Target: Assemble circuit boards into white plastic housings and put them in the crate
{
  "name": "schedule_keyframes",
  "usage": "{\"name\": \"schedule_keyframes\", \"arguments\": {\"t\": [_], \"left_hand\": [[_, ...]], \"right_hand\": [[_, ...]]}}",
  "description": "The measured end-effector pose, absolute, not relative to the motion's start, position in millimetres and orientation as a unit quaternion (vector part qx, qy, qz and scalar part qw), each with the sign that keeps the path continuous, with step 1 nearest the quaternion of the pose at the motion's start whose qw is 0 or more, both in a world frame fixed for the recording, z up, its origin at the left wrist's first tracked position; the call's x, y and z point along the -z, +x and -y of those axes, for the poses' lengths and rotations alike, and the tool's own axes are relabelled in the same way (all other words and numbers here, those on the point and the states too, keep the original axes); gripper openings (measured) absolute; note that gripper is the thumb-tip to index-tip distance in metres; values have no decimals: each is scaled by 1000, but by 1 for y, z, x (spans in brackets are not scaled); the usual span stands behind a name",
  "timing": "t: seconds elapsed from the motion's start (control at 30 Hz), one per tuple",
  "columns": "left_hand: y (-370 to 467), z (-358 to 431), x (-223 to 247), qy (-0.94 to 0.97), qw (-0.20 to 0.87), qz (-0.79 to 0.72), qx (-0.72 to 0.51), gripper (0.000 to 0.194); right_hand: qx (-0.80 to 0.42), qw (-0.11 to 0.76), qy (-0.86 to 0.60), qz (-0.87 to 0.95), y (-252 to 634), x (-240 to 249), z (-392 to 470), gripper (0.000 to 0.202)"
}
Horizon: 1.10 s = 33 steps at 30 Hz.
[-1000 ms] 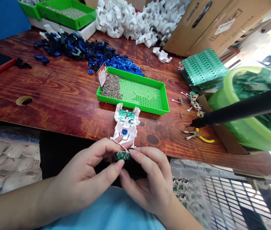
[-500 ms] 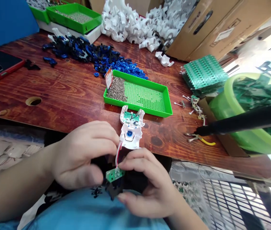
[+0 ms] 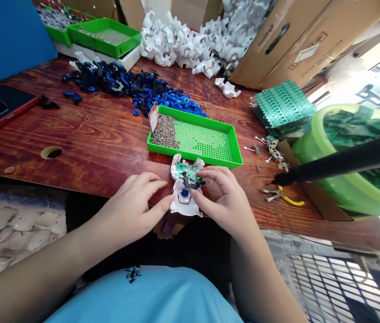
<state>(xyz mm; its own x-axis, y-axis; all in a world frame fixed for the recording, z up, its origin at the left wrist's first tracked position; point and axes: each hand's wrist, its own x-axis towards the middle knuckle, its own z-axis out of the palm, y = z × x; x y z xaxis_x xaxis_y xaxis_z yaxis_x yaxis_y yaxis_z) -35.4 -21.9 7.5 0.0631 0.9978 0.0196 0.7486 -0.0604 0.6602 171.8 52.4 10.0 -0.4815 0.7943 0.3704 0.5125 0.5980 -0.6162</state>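
Observation:
At the table's front edge lies a white plastic shell (image 3: 185,208) with a blue round button in its middle. Beyond it, touching or nearly so, is a second white shell piece (image 3: 175,168) with a green board in it. Between thumb and fingers, my right hand (image 3: 225,197) pinches a black plastic part (image 3: 190,181) over where the two shells meet. My left hand (image 3: 144,197) is at the shell's left side, fingers apart, its thumb tip at the shell's edge. The circuit board seen on the black part earlier is hard to make out.
A green tray (image 3: 237,150) of small screws stands just behind the shells. Blue and black parts (image 3: 123,83) and white shells (image 3: 176,42) are heaped farther back. At right are yellow-handled pliers (image 3: 291,200), a black rod (image 3: 341,157) and a green bucket (image 3: 314,139).
My right hand has carried the black part from near my lap up and forward onto the white shells. My left hand has let go of the wire and opened beside them.

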Motion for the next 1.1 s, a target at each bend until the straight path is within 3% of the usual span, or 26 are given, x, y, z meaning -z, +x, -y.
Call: {"name": "schedule_keyframes", "arguments": {"t": [0.23, 0.57, 0.73, 1.1], "left_hand": [[-24, 13, -8, 691, 251, -631, -248, 40], [-13, 17, -10, 662, 310, -635, -250, 37], [-4, 20, -9, 668, 286, -640, -250, 32], [-4, 26, -8, 587, 349, -683, -259, 25]], "right_hand": [[-271, 229, -381, 854, 182, -15, -41, 33], [-249, 164, -362, 883, 183, -29, -38, 31], [-234, 132, -369, 890, 179, -34, -35, 31], [-167, 175, -320, 916, 178, -21, -23, 30]]}}
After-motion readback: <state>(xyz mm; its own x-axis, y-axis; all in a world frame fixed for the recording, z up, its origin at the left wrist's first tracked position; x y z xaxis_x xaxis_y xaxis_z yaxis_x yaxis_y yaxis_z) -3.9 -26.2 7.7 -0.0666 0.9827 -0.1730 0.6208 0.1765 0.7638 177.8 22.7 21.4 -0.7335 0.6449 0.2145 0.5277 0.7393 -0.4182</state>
